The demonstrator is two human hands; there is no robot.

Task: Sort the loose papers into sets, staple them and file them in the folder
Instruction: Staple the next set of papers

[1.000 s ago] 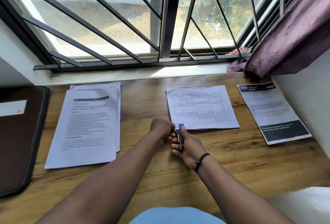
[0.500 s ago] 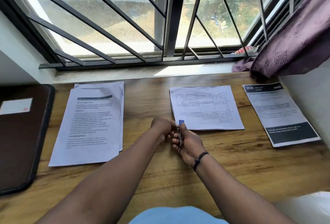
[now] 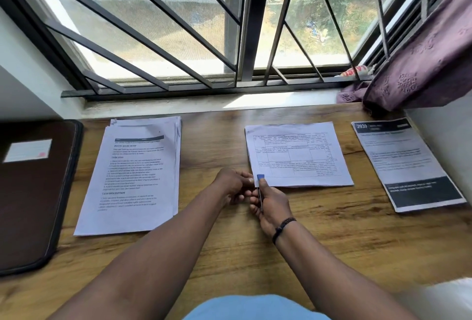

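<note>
Three sets of papers lie on the wooden desk (image 3: pixel 319 230): a thick stack of text pages (image 3: pixel 135 174) at the left, a sheet with a table (image 3: pixel 298 153) in the middle, and a page with dark bands (image 3: pixel 406 164) at the right. A dark brown folder (image 3: pixel 30 192) lies at the far left. My right hand (image 3: pixel 270 204) grips a small blue-tipped stapler (image 3: pixel 260 187) at the near left corner of the middle sheet. My left hand (image 3: pixel 233 184) is curled right beside the stapler, its fingertips against it; what they hold is hidden.
A barred window and its sill (image 3: pixel 204 102) run along the back of the desk. A purple curtain (image 3: pixel 421 64) hangs at the back right, above the right page. A white wall (image 3: pixel 444 135) borders the desk's right side.
Both hands stay together at the stapler near the middle sheet's corner. Only the camera view has shifted slightly; the papers and the folder have not moved.
</note>
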